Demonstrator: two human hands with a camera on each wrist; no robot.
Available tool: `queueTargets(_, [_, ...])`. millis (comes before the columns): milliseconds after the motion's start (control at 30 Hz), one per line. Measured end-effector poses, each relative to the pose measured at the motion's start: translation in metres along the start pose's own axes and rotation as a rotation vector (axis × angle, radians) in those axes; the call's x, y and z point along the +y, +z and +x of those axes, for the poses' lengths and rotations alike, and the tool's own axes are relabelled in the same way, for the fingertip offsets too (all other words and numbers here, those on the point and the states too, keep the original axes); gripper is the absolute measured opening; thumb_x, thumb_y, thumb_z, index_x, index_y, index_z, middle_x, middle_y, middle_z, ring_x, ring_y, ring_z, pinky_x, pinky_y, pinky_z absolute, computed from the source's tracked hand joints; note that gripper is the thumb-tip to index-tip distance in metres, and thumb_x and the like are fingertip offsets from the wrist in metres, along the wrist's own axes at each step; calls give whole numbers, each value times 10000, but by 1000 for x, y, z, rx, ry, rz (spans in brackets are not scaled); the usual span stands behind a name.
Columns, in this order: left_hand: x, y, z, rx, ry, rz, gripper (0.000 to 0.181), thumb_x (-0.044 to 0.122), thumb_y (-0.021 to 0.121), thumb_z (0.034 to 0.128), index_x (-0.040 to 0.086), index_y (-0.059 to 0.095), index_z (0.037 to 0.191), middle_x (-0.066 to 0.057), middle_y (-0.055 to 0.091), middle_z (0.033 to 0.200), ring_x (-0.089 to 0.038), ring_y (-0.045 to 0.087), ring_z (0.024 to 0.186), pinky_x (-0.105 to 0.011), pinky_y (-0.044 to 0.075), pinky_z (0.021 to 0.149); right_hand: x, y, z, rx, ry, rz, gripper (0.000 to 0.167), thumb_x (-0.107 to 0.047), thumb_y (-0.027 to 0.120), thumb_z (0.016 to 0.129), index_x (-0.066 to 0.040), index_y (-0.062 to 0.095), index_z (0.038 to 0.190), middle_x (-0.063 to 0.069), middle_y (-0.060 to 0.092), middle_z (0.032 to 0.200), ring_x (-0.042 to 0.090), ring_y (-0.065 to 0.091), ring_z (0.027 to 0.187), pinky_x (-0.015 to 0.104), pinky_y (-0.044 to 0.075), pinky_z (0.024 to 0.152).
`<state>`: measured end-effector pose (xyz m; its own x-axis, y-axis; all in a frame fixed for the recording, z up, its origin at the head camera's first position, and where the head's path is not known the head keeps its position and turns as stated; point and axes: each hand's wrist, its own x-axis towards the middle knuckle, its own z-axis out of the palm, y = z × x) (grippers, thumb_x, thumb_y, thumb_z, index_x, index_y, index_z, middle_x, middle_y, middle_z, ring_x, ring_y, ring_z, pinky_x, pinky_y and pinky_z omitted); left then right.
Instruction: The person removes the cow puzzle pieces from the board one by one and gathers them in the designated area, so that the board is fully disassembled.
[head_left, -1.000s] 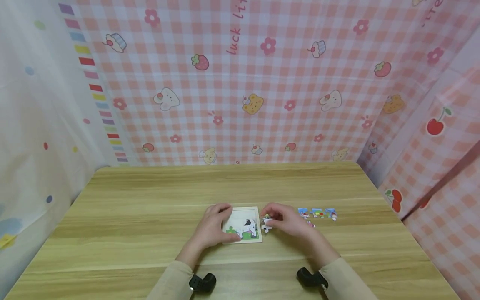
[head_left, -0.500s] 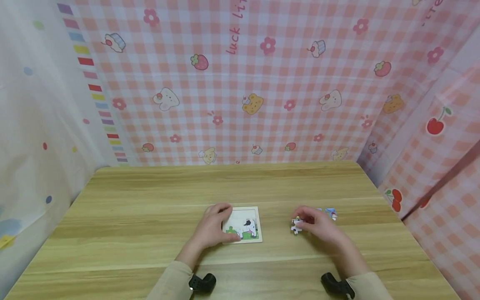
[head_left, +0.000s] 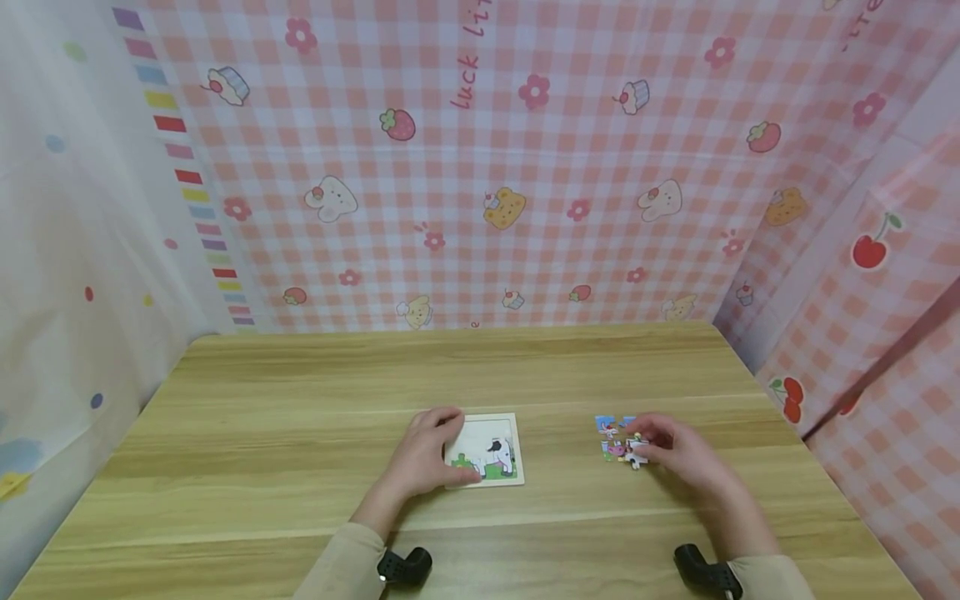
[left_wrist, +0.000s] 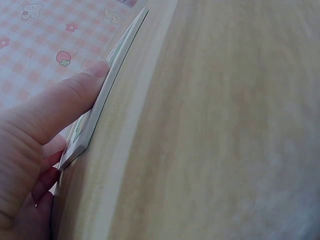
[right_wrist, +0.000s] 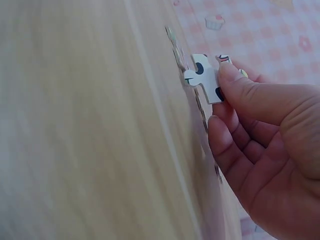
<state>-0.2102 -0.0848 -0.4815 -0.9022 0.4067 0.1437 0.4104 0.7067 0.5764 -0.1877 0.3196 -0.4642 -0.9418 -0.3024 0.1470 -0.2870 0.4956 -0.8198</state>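
Note:
A square jigsaw tray [head_left: 519, 467] with a pale rim lies on the table, with a black-and-white cow picture filled in along its lower part. My left hand [head_left: 422, 454] grips its left side, thumb over the near rim, as the left wrist view shows the thumb [left_wrist: 75, 95] on the edge. Farther right, my right hand [head_left: 686, 454] pinches a white puzzle piece with black patches [right_wrist: 207, 82] between thumb and fingers. That piece hovers just over loose pieces on the table, beside a pink-and-green puzzle piece [head_left: 612, 451]. The hand hides some of the loose pieces.
A blue-edged puzzle piece [head_left: 605, 427] lies at the back of the loose group. The wooden table [head_left: 300, 400] ends at a pink checked curtain [head_left: 480, 250]. Black wrist devices [head_left: 406, 567] are strapped near both sleeves.
My right hand has moved right, away from the tray, carrying the white-and-black puzzle piece to the loose pieces. My left hand and the tray have stayed in place.

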Motion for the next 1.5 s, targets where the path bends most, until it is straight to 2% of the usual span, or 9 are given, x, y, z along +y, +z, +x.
queueTargets(233, [0,0,0,-4,1,7,961,474,887,678,10,507,1429,-110,467,1482,-322,376,1374,-478,345,1134,5,-9,-3,1,32,-28,185,27,681,879,57,641,1057,32,620,854,19,522,702,230,469,556])
queueTargets(400, [1,-1,-1,2,5,1,958,468,889,677,9,510,1426,-113,467,1483,-324,377,1374,-481,345,1134,6,-13,-3,9,64,-79,193,10,688,887,33,658,1076,44,619,857,23,518,718,219,461,572])
queueTargets(567, [0,-1,-1,7,9,-4,957,464,892,673,5,513,1423,-115,470,1480,-323,380,1370,-480,348,1132,7,-12,-3,22,50,-148,196,-1,704,876,16,677,1069,15,613,856,15,516,734,210,465,615])
queueTargets(833, [0,-1,-1,5,10,-10,962,457,894,673,0,507,1426,-119,469,1479,-330,375,1372,-485,341,1136,9,-10,-1,45,58,-198,202,-13,716,868,-5,693,1068,9,644,849,13,529,720,217,475,631])
queueTargets(1200, [0,-1,0,-5,7,11,967,467,889,678,8,499,1434,-114,464,1485,-323,375,1374,-481,336,1141,11,-7,-1,83,24,-212,194,-10,743,844,9,694,1030,35,644,869,-4,529,729,214,477,643])
queueTargets(1500, [-1,0,0,-3,-4,-1,963,465,889,681,14,498,1437,-112,458,1492,-324,367,1379,-479,338,1140,-1,-13,0,96,-9,-213,168,-13,708,883,21,692,1047,92,691,923,-4,567,797,214,498,687])
